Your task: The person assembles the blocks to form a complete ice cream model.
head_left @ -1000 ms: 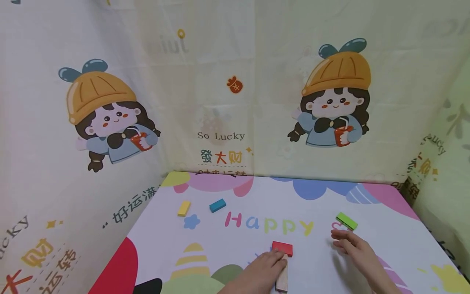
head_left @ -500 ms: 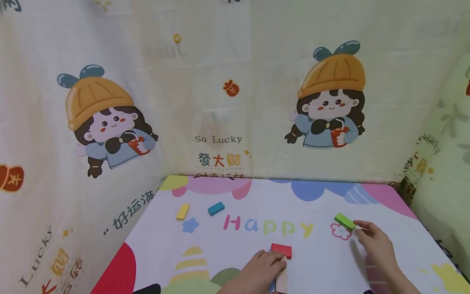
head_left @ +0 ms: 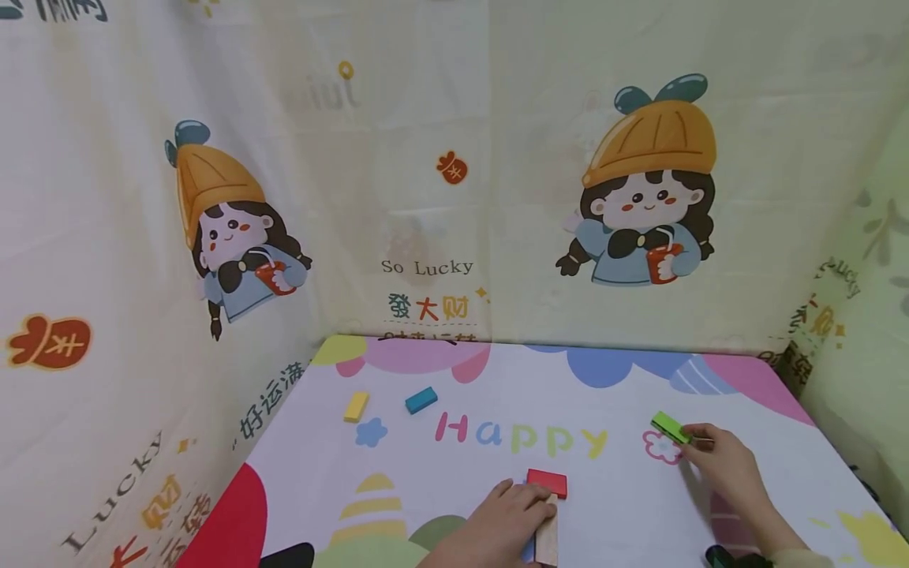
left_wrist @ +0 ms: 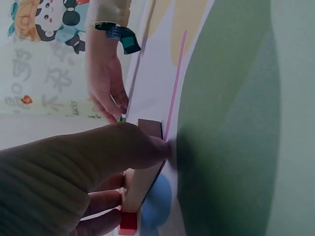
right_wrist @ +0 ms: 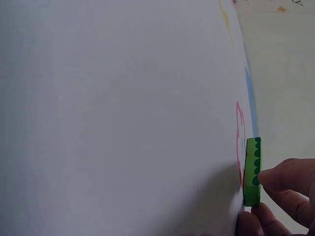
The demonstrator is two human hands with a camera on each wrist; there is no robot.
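Note:
In the head view my left hand (head_left: pixel 490 525) lies over a plain wooden block (head_left: pixel 547 538) at the front of the table, gripping it between thumb and fingers. A red block (head_left: pixel 548 483) sits at the far end of the wooden one, by my fingertips; its end (left_wrist: pixel 129 224) also shows in the left wrist view. Over to the right, my right hand (head_left: pixel 726 467) pinches the near end of a green block (head_left: pixel 667 426). Dark green scallops mark the side of this green block (right_wrist: pixel 252 172) in the right wrist view, with the thumb against it.
A yellow block (head_left: pixel 356 407) and a blue block (head_left: pixel 421 400) lie at the back left of the table. The tabletop (head_left: pixel 611 521) is printed with colourful shapes and letters. Printed cloth (head_left: pixel 525 237) stands behind it and along both sides.
My right hand has moved forward and right to the green block and now pinches its near end. My left hand stays on the wooden block.

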